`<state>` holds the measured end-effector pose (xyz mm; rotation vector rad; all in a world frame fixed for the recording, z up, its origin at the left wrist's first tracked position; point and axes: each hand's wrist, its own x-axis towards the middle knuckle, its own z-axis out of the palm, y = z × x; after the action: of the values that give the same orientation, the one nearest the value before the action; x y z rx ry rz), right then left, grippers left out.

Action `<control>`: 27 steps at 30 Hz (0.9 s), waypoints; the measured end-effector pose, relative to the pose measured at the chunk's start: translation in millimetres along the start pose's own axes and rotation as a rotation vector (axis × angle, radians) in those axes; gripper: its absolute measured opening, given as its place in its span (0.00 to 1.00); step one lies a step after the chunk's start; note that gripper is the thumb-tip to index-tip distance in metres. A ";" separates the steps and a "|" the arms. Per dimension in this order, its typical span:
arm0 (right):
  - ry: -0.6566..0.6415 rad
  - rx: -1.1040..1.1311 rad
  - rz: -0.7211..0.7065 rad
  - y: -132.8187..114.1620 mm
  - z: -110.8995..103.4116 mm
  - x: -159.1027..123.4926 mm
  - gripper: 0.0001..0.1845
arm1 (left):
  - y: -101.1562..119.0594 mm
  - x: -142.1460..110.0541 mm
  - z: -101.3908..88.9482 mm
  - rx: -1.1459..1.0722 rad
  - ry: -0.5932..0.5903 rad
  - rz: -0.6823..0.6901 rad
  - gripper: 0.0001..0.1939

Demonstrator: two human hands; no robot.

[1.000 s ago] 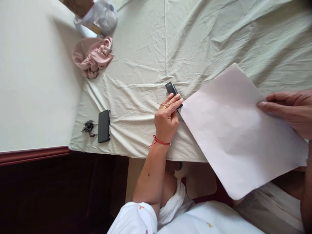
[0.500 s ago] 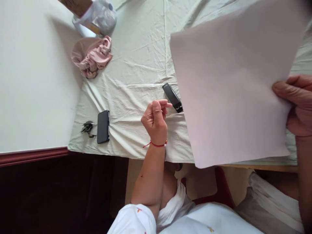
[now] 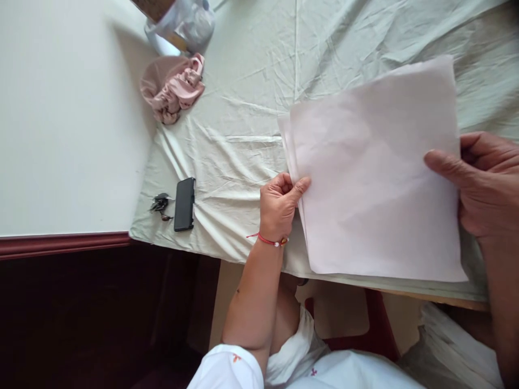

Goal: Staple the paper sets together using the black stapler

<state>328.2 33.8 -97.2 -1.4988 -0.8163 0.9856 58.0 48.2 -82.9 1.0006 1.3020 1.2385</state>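
Observation:
Several sheets of white paper (image 3: 377, 183) are held up over the near side of the table, their left edges slightly fanned. My left hand (image 3: 281, 202), with a red string bracelet at the wrist, pinches the left edge, thumb on top and fingers behind. On the right edge, my right hand (image 3: 482, 181) grips the sheets with its thumb across the front; its other fingers are partly behind the paper. No writing shows on the top sheet.
A pale green cloth (image 3: 243, 119) covers the table. At its left lie a black phone (image 3: 184, 204) and a small dark bundle of cords (image 3: 159, 203). Farther back are a pink crumpled cloth item (image 3: 174, 89) and a clear plastic bag (image 3: 188, 27). A red stool (image 3: 379, 324) stands below.
My left hand has moved right and closed on the paper's left edge. The paper has come lower, its fanned edges now showing. The small black device beside it is now out of sight.

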 end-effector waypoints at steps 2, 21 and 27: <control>0.004 -0.078 0.027 -1.4 0.8 -0.5 0.28 | -2.5 1.9 2.1 -0.025 0.043 -0.016 0.25; 0.183 -0.240 -0.056 -14.8 2.5 -3.8 0.17 | -8.3 1.0 5.8 -0.143 0.107 0.025 0.17; 0.163 -0.153 -0.093 -8.8 1.7 -0.3 0.21 | -4.9 -0.9 8.3 -0.122 0.027 0.041 0.13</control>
<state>326.8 35.6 -88.5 -1.6331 -0.8508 0.7349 66.8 47.8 -87.0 0.9301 1.2167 1.3499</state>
